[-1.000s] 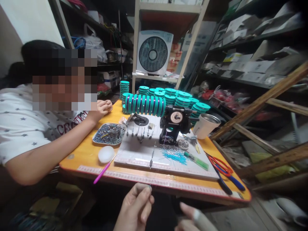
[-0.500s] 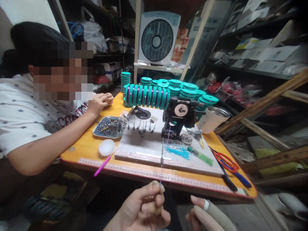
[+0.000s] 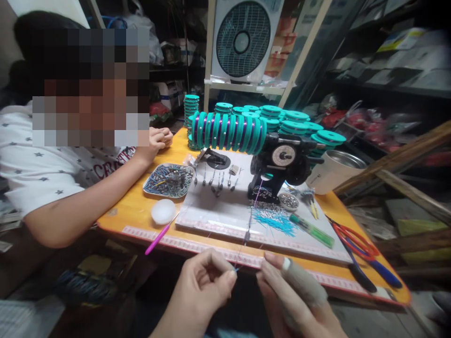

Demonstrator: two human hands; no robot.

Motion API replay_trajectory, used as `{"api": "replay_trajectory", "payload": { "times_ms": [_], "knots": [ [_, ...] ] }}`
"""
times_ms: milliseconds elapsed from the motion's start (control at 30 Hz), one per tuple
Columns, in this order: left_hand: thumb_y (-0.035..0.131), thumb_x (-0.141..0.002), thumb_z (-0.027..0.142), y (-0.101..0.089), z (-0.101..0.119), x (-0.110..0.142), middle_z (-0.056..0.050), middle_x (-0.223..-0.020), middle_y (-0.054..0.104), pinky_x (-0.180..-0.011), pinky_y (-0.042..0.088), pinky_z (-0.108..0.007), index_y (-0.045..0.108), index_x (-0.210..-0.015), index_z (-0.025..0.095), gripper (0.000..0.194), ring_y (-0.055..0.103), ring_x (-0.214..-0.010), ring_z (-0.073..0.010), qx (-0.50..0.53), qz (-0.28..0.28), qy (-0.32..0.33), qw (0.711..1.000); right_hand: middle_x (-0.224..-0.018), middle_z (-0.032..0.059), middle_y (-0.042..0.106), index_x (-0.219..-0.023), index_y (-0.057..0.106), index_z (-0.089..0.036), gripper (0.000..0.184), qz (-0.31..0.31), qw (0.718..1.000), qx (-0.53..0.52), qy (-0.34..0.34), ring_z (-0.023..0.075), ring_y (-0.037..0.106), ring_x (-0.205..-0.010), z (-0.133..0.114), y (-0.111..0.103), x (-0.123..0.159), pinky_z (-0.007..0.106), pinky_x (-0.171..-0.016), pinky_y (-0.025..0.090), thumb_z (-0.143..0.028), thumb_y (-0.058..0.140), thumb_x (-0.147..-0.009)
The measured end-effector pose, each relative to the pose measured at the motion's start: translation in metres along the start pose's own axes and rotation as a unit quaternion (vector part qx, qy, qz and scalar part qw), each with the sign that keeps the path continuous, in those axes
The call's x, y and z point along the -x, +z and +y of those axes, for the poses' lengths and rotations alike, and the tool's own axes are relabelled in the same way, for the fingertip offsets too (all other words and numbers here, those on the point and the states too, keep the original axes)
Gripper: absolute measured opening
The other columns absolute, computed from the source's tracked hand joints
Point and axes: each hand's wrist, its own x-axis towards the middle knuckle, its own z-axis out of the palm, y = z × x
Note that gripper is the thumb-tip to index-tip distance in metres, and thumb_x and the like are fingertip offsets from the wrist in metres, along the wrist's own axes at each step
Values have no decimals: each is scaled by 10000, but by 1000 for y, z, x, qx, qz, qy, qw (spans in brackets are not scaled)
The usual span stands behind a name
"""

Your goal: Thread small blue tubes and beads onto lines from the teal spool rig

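Note:
My left hand (image 3: 207,286) is closed in a pinch, thumb against forefinger, on a thin fishing line with a small blue piece at the fingertips. From there the line (image 3: 260,191) rises through a dark sinker (image 3: 247,236) to the black winding device (image 3: 280,162). My right hand (image 3: 296,291), with a beige cover and white tape on its fingers, is just right of the line. Its fingers are stretched forward, and I see nothing held in them. Turquoise line spools (image 3: 229,132) sit in a row on the device.
Across the table sits another person, forearm (image 3: 105,192) on the left edge. Nearby are a tray of sinkers (image 3: 169,180), a white round lid (image 3: 163,212), a pink hook tool (image 3: 158,239), blue tubes (image 3: 273,220), a green case (image 3: 312,231), scissors (image 3: 355,241) and a white cup (image 3: 336,171).
My view has moved closer and tilted down. The right hand has come up and left toward the line. My left hand has turned and still pinches the line.

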Motion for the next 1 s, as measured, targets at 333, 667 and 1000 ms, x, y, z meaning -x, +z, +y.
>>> {"api": "replay_trajectory", "payload": {
  "times_ms": [333, 667, 1000],
  "knots": [
    [583, -910, 155, -10, 32, 0, 40, -633, 480, -495, 323, -207, 623, -740, 173, 176, 392, -535, -88, -475, -33, 231, 849, -1203, 126, 574, -1106, 664, -107, 282, -65, 980, -122, -143, 225, 549, -1245, 15, 15, -44, 365, -1122, 456, 40, 530, -905],
    [571, -905, 6, -18, 17, -7, -42, -948, 523, -536, 466, -215, 654, -959, 166, 188, 537, -554, -64, -578, -9, 442, 686, -961, 118, 620, -1061, 562, -173, 186, -192, 970, -147, -7, 240, 688, -900, 5, 25, -72, 374, -725, 615, -102, 397, -1013],
    [589, -851, -47, -11, 18, -13, -108, -905, 737, -686, 557, -259, 638, -890, 138, 196, 709, -796, -191, -535, -123, 449, 705, -1022, 109, 652, -1061, 599, -183, 155, -143, 984, -106, 11, 211, 694, -930, 5, 18, -75, 319, -749, 595, -129, 460, -1019]
  ]
}}
